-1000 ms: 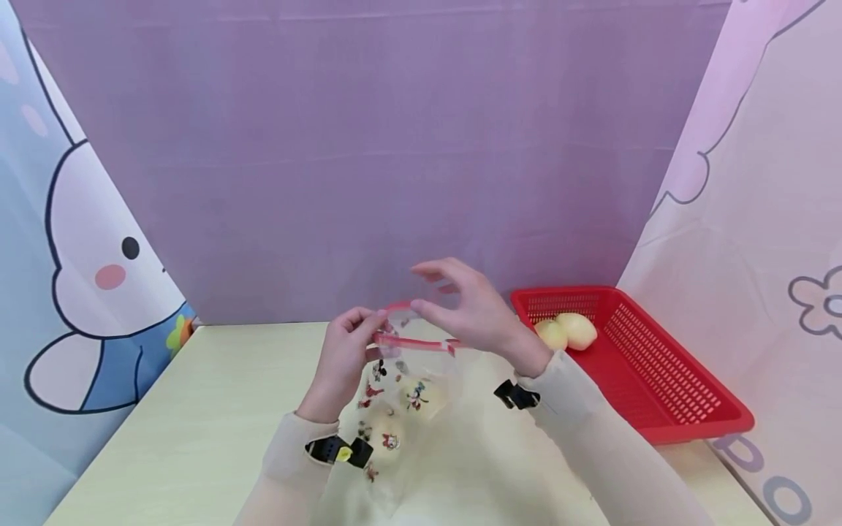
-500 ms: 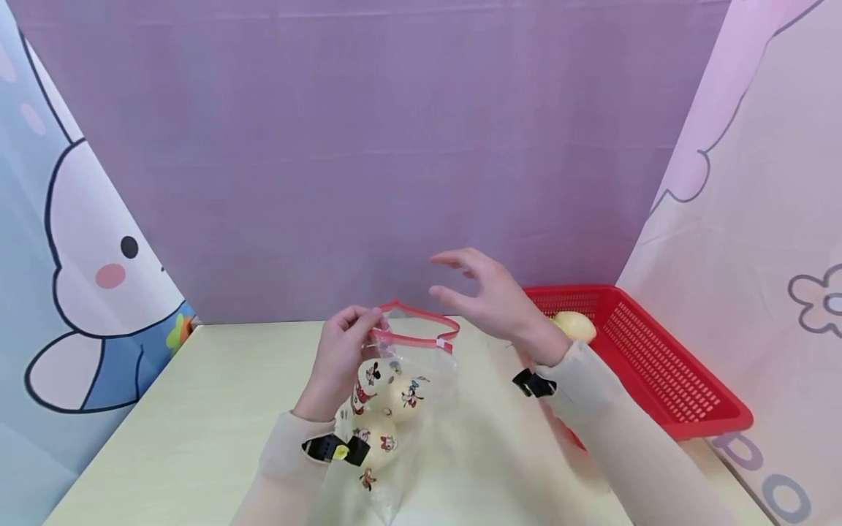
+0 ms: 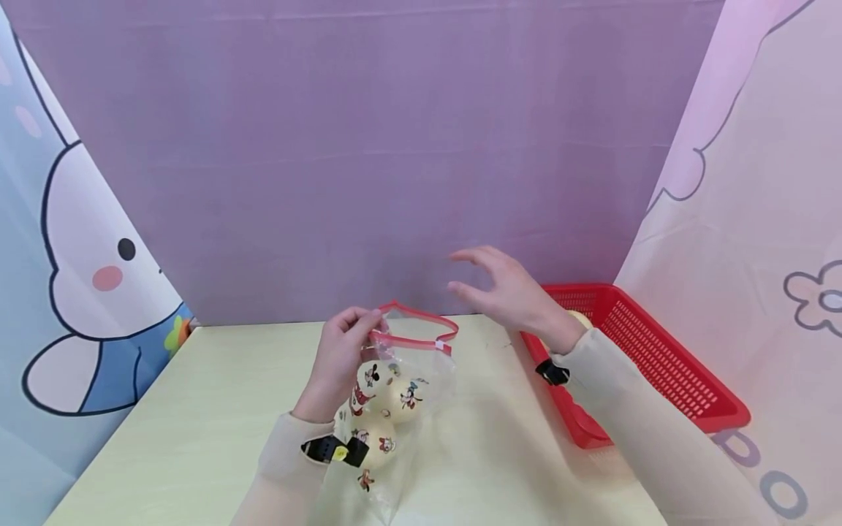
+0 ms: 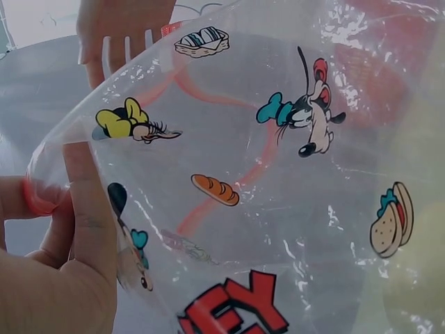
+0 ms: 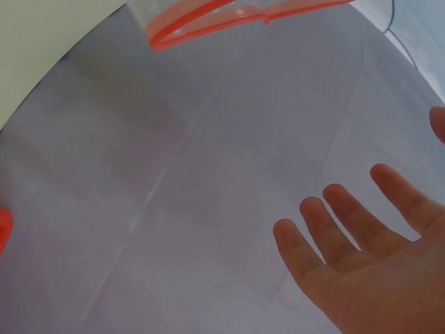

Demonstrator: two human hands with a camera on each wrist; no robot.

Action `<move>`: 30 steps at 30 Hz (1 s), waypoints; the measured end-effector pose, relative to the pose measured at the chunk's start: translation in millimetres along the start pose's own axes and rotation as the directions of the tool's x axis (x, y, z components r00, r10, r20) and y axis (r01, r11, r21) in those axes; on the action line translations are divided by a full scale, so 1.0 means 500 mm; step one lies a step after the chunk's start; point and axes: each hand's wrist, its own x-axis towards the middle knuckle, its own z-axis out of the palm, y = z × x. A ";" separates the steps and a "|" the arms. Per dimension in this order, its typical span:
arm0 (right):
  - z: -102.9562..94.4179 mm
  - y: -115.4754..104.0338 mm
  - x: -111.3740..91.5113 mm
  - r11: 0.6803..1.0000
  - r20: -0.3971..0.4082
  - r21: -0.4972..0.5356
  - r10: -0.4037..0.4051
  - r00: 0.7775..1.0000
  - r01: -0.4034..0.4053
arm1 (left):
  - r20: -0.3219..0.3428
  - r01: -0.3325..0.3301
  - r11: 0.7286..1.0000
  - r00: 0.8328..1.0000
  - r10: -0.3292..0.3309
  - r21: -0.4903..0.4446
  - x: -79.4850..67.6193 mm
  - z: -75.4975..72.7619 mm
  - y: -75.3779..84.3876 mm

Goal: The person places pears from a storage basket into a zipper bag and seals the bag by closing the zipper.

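Pinching the clear bag (image 3: 427, 369), the left hand (image 3: 337, 359) faces the right hand (image 3: 511, 294), which hovers palm inward, grip apart

The left hand (image 3: 337, 358) grips a red-edged clear bag (image 3: 427, 369).

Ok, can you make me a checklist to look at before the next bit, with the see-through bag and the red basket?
1. Left hand has a good grip on the bag: ok, it pinches the edge of the opening.
2. Bag opening is wide: ok, the two sides of the red rim are spread apart.
3. Right hand is free: ok, it holds nothing.
4. Right hand has picked up another yellow thing: not ok, its fingers are empty.
5. There is something to take from the basket: ok, a round yellow thing peeks out behind the wrist.
6. How many are in there: cannot tell, the right arm hides part of the basket.
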 end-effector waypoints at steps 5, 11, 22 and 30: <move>-0.009 0.020 0.000 0.995 0.024 -0.100 0.008 1.000 -0.005 | 0.006 -0.010 1.000 1.000 0.010 0.005 0.000 0.000 0.000; -0.015 0.049 -0.003 0.977 0.034 -0.210 0.030 0.999 -0.022 | 0.017 -0.024 1.000 1.000 0.024 -0.001 0.001 0.001 -0.002; -0.025 0.107 -0.016 0.954 0.042 -0.285 0.115 0.992 -0.098 | 0.018 -0.013 1.000 1.000 0.013 -0.007 0.000 0.000 -0.004; -0.031 0.148 -0.027 0.940 0.031 -0.314 0.147 0.989 -0.130 | 0.022 -0.014 1.000 1.000 0.015 -0.017 0.000 0.002 -0.004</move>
